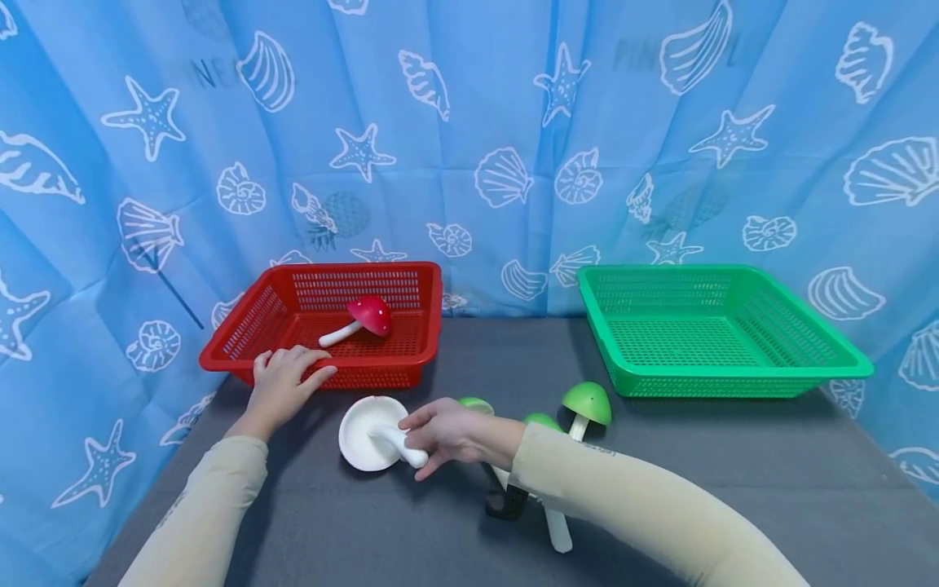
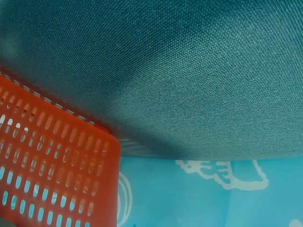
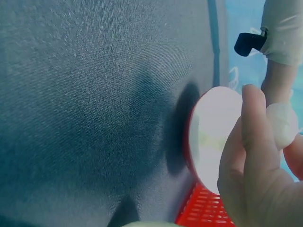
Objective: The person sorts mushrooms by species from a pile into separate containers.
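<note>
My right hand [image 1: 451, 436] grips the white stem of a toy mushroom [image 1: 367, 432], its white underside facing up. The right wrist view shows a thin red edge around that mushroom's cap [image 3: 213, 137], with the stem end between thumb and fingers of my right hand [image 3: 260, 156]. At the front rim of the red basket [image 1: 381, 363], my left hand [image 1: 286, 383] has its fingers loosely bent over the edge and holds nothing. A red-capped toy mushroom [image 1: 371, 315] lies inside that basket. The left wrist view catches only the basket's slotted side [image 2: 57, 161], table cloth and curtain.
Several green-capped toy mushrooms [image 1: 587, 403] lie to the right, partly hidden under my right forearm. A green basket [image 1: 741, 379] stands at the back right of the dark grey table [image 1: 352, 530]. Behind hangs a blue curtain [image 1: 469, 106] with shell prints.
</note>
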### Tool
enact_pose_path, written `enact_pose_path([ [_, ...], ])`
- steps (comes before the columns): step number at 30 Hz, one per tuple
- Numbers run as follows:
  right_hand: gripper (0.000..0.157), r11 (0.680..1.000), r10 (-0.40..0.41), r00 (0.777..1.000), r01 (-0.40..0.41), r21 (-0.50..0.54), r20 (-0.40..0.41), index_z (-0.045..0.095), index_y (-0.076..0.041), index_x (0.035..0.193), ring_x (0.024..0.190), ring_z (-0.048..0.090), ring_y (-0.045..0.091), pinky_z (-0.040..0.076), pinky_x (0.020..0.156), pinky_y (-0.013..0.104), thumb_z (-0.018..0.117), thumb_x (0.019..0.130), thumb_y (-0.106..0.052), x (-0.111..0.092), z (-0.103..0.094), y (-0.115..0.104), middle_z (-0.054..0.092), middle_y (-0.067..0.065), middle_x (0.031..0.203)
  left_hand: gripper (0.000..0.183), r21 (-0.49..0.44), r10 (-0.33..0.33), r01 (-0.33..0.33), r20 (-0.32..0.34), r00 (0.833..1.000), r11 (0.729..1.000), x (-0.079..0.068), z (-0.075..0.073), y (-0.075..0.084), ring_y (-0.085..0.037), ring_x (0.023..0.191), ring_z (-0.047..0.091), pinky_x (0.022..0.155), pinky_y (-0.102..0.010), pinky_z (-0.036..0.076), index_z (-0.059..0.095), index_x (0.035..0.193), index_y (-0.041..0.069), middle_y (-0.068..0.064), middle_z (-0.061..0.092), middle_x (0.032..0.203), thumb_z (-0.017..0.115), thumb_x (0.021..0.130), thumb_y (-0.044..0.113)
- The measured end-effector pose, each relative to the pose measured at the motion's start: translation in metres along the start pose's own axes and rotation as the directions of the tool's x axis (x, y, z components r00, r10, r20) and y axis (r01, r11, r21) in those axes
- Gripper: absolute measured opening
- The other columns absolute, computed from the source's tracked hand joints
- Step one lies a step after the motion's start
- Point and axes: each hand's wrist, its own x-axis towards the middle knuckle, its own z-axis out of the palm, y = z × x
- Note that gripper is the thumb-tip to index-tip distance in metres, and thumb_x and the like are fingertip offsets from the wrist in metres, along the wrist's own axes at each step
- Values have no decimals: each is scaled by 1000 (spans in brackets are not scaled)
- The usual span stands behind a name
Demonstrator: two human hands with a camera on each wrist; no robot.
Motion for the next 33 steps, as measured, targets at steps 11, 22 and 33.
enact_pose_path([
  [11,31,999,-37,999,37,12,10,59,8,125,101,62,35,58,73,43,58,94,3,-27,-13,-7,55,17,113,43,-22,-1,1,-1,1000,1000,-1,-1,0,-38,109,49,101,-66,18,63,122,7,-18,59,117,70,88,34],
  [22,33,994,-100,994,98,54,36,57,6,127,99,65,33,58,73,39,59,95,-1,-43,-19,-20,60,17,111,43,-27,3,-3,0,1000,1000,-3,-3,2,-39,109,49,100,-66,19,63,121,7,-18,59,117,70,88,34],
  [33,36,981,-175,984,172,93,22,54,8,130,95,62,28,58,71,37,57,95,-1,-47,-23,-34,58,18,116,45,-23,0,0,-8,1000,1000,-3,-2,1,-37,108,51,102,-66,18,64,120,9,-16,60,115,70,87,40],
])
